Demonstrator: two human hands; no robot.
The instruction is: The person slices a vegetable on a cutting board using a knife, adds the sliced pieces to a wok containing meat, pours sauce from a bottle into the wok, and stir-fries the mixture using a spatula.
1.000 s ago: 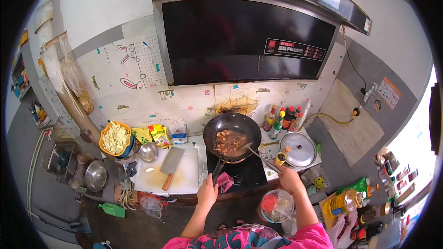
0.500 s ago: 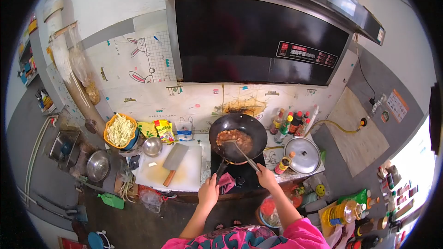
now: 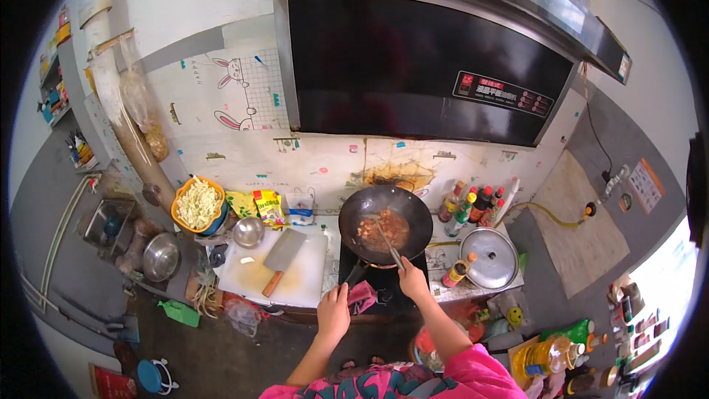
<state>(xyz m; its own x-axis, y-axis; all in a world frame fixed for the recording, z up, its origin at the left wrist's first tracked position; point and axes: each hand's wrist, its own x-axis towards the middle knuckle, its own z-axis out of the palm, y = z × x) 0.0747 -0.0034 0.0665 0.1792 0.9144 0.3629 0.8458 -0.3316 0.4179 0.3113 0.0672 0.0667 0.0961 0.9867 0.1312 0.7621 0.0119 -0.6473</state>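
Note:
A black wok [image 3: 417, 225] sits on the dark cooktop [image 3: 395, 295], with browned food pieces [image 3: 391, 229] in sauce inside it. My left hand [image 3: 334, 313] is closed round the wok's handle [image 3: 357, 273]. In my right hand [image 3: 413, 279] is the metal spatula [image 3: 395, 255], whose far end reaches into the food near the middle of the wok. A pink cloth [image 3: 362, 298] lies beside the wok handle, at the cooktop's front left.
Left of the stove, a cleaver [image 3: 285, 250] lies on a white cutting board [image 3: 309, 270], near a metal bowl [image 3: 248, 231] and a yellow basket of cut vegetables [image 3: 198, 205]. On the right stand sauce bottles [image 3: 473, 205] and a lidded pot [image 3: 488, 257].
My right hand has moved left and slightly up, carrying the spatula from the wok's right side toward its middle. My left hand has stayed on the handle. The view has shifted a little.

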